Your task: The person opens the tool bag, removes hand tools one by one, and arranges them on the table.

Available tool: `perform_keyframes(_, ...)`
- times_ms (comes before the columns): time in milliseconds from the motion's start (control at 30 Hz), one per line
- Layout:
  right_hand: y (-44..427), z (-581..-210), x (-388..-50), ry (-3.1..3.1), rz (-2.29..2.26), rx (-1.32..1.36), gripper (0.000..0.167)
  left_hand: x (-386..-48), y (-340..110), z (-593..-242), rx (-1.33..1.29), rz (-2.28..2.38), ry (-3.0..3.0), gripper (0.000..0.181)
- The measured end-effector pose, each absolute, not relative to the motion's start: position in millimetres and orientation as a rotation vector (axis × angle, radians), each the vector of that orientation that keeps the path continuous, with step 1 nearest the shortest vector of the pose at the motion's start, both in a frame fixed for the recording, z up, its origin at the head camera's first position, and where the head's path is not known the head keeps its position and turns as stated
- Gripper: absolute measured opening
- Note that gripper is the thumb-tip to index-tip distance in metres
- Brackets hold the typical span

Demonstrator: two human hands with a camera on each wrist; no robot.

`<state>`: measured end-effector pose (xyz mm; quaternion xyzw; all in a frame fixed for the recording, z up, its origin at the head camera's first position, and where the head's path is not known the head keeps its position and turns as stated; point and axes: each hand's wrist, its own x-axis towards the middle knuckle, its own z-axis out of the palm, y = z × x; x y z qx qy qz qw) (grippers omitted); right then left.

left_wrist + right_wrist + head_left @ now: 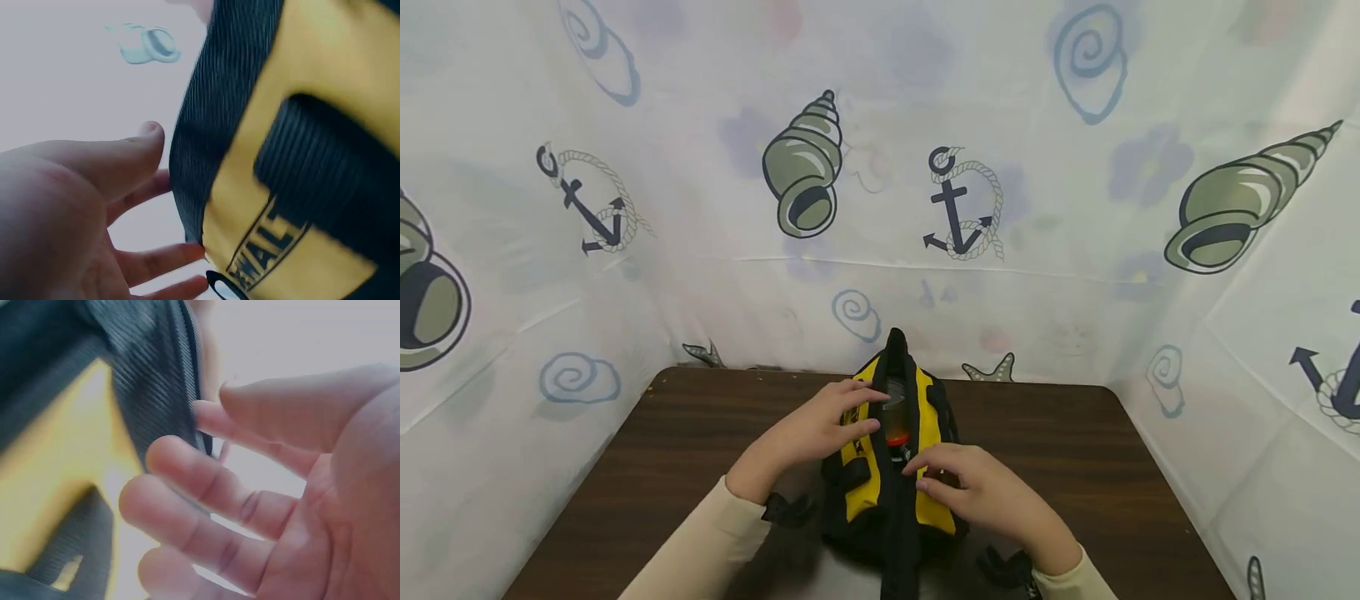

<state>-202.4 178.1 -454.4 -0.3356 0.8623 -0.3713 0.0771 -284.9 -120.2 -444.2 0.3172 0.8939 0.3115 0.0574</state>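
Bag (927, 408) on tabletop (700, 458), between hands, opening gaping. Left hand (816, 427) fingers spread at one edge; right hand (983, 493) fingers loosely parted at the other, neither pinching; likely placed to steady both sides.

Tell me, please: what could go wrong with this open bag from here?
The bag might fold closed, as neither the left hand nor the right hand shows a firm grip. The partly red item, uncovered inside it, might slip out if the bag tips.
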Motion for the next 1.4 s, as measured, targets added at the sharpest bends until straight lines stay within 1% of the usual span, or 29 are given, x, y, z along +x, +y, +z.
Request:
perform_keyframes(100,185.3,-444.8,-211.9,2.651,-1.073,-0.937,0.025,-272.1,-116.9,-444.5,0.914,0.948,2.727,0.049)
perform_keyframes(233,190.7,-435.7,-223.9,2.719,-1.056,-0.840,0.032,-265.5,-116.4,-441.4,0.822,0.985,2.763,0.048)
perform_keyframes(367,190.6,-437.1,-229.7,2.687,-1.101,-0.816,0.039,-257.7,-127.0,-440.8,0.739,1.015,2.763,0.047)
perform_keyframes(467,185.5,-444.1,-232.3,2.695,-1.085,-0.817,0.040,-252.1,-135.2,-442.7,0.706,1.040,2.757,0.048)
perform_keyframes(567,179.6,-450.2,-235.0,2.736,-1.038,-0.774,0.038,-248.9,-138.5,-444.0,0.696,1.066,2.771,0.048)
perform_keyframes(667,181.3,-450.6,-236.6,2.758,-1.012,-0.738,0.031,-247.1,-137.2,-444.1,0.696,1.080,2.799,0.047)
perform_keyframes(867,204.6,-441.6,-235.0,2.849,-1.049,-0.661,0.020,-250.7,-137.4,-447.1,0.641,1.098,2.851,0.034)
perform_keyframes(1100,212.5,-440.7,-236.2,2.927,-1.027,-0.543,0.031,-253.9,-148.6,-445.7,0.554,0.982,2.927,0.029)
perform_keyframes(1233,211.2,-443.3,-237.4,2.930,-1.005,-0.518,0.021,-252.7,-151.8,-445.6,0.564,0.928,2.943,0.014)
perform_keyframes(1267,211.2,-443.5,-237.6,2.932,-0.995,-0.505,0.018,-252.6,-151.8,-445.6,0.567,0.914,2.947,0.014)
perform_keyframes(1300,211.5,-443.5,-237.9,2.934,-0.991,-0.499,0.017,-252.5,-151.7,-445.4,0.569,0.898,2.953,0.019)
perform_keyframes(1400,212.5,-442.7,-238.9,2.933,-0.984,-0.471,0.022,-251.8,-152.2,-444.0,0.536,0.869,2.949,0.040)
